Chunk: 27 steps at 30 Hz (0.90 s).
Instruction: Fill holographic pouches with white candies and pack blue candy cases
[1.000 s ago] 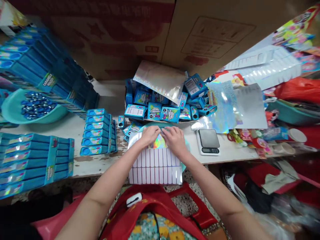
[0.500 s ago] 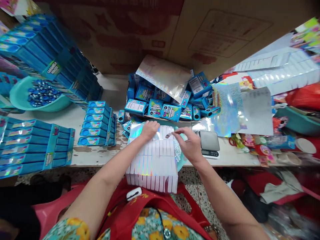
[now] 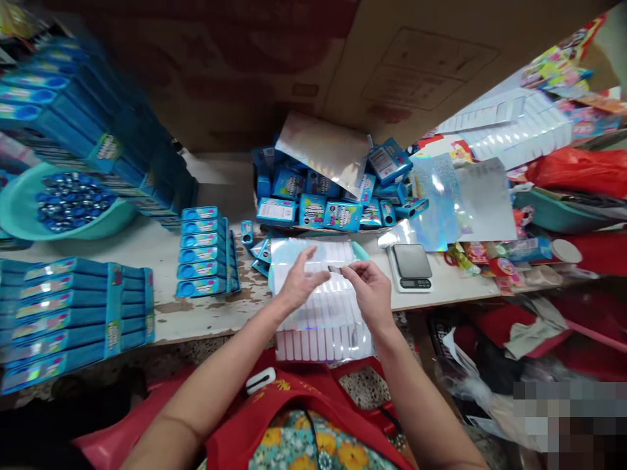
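One small strip [image 3: 334, 269] is pinched — in the right hand [image 3: 371, 288].

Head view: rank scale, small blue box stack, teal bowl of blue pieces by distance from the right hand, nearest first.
From the right hand:
1. Scale: just to its right, on the table.
2. Small blue box stack: left, beyond the left hand.
3. Teal bowl: far left, beside the tall stack.
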Each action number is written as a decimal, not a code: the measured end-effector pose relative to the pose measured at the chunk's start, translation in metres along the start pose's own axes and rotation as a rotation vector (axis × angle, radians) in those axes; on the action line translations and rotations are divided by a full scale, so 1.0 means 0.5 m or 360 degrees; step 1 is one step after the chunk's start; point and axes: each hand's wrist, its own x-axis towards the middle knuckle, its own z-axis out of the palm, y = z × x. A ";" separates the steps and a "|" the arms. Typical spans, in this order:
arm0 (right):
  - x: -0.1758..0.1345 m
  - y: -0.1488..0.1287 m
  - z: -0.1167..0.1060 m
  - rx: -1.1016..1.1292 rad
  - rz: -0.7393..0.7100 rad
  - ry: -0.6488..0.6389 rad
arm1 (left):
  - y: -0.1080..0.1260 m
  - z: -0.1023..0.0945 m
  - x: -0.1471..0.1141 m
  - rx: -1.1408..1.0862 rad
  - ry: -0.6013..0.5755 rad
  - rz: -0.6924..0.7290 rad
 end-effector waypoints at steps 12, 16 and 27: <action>-0.179 -0.052 0.351 0.0159 0.0140 -0.0362 | 0.069 -0.344 -0.200 -0.0151 0.0449 -0.0422; -0.218 -0.070 0.427 0.0222 0.0069 -0.0402 | 0.063 -0.423 -0.253 -0.0243 0.0652 -0.0476; -0.249 -0.105 0.400 0.0207 -0.0109 -0.0421 | 0.022 -0.477 -0.317 0.0579 0.0964 0.0221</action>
